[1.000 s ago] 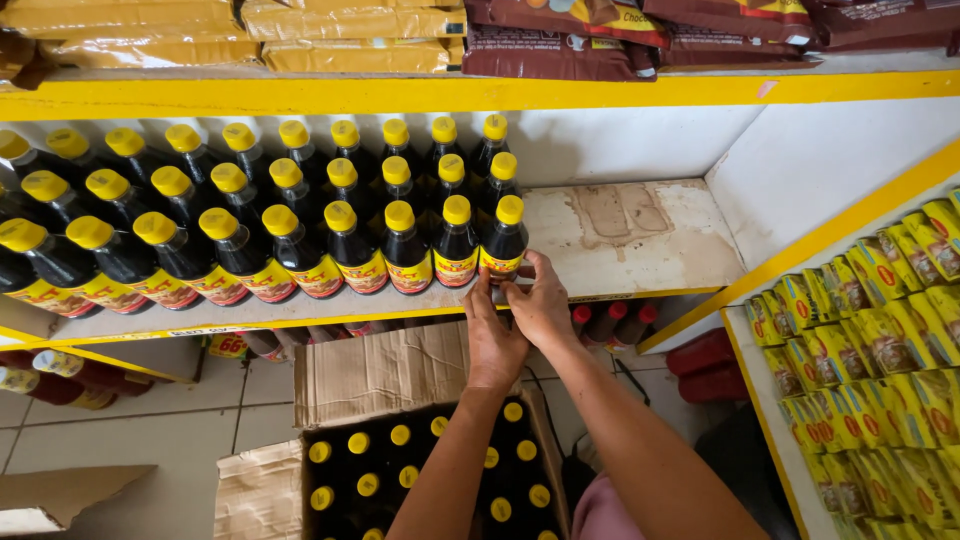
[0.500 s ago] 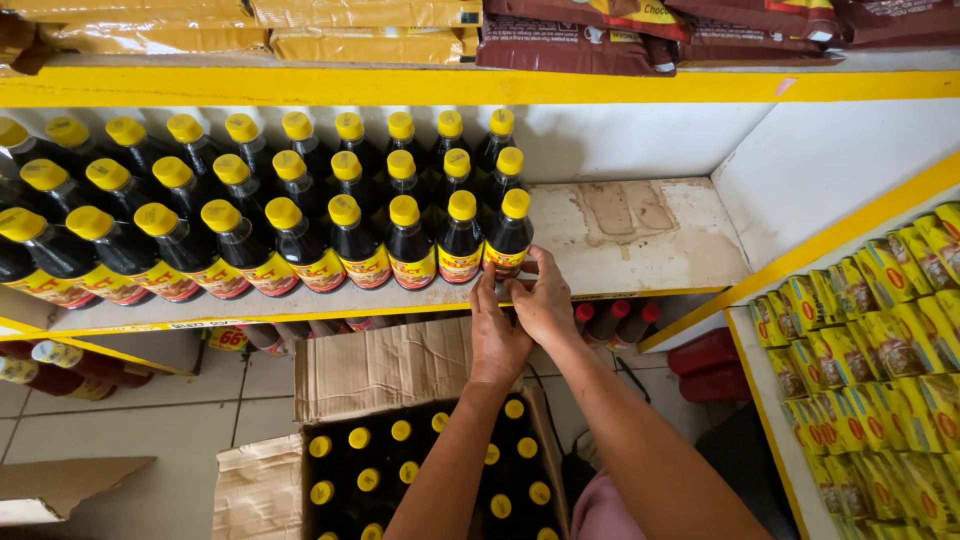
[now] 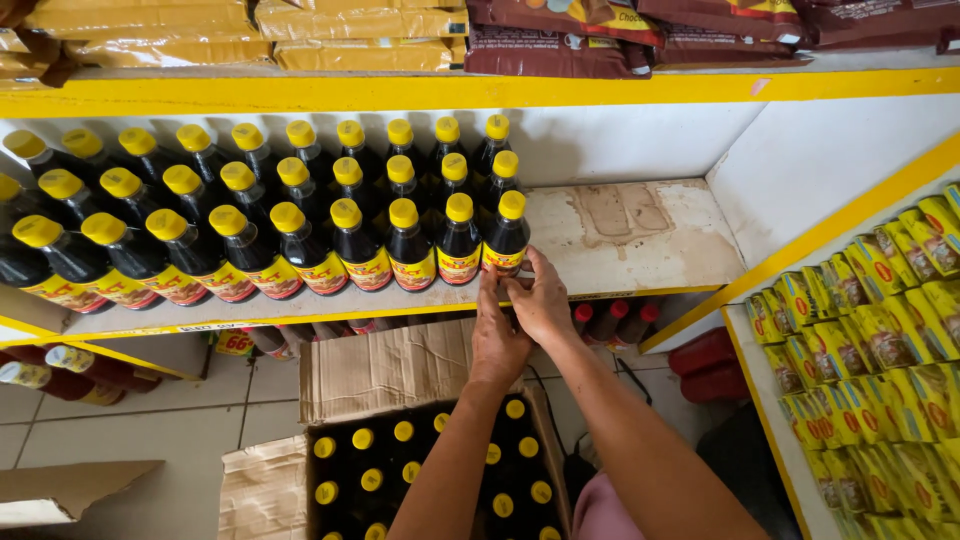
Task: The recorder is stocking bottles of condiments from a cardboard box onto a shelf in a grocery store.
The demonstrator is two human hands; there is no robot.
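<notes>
Since the earlier frames very little has moved: the end bottle, a dark glass bottle with a yellow cap and a red and yellow label (image 3: 507, 238), has been edged slightly along the front edge of the white shelf with yellow trim (image 3: 640, 225), and both hands are kept at its base.

The bottle stands upright at the right end of the front row of matching dark, yellow-capped bottles (image 3: 250, 245), touching its neighbour. It is judged to be just set in place and being squared up.

The right hand (image 3: 543, 300) is curled round the lower right side of the bottle, fingers on the label. The left hand (image 3: 497, 335) is raised just below it, fingertips touching the bottle's base at the shelf's front edge; whether it truly grips cannot be told.

To the right of the bottle, the shelf is bare and stained, open as far as the white side wall. Above, a yellow-edged upper shelf of yellow and brown packets (image 3: 400, 40) hangs close over the caps.

Below the hands, an open brown cardboard box (image 3: 390, 370) on the tiled floor holds more yellow-capped bottles. At the right, a slanted rack of small yellow and green packets (image 3: 870, 340) is seen.
</notes>
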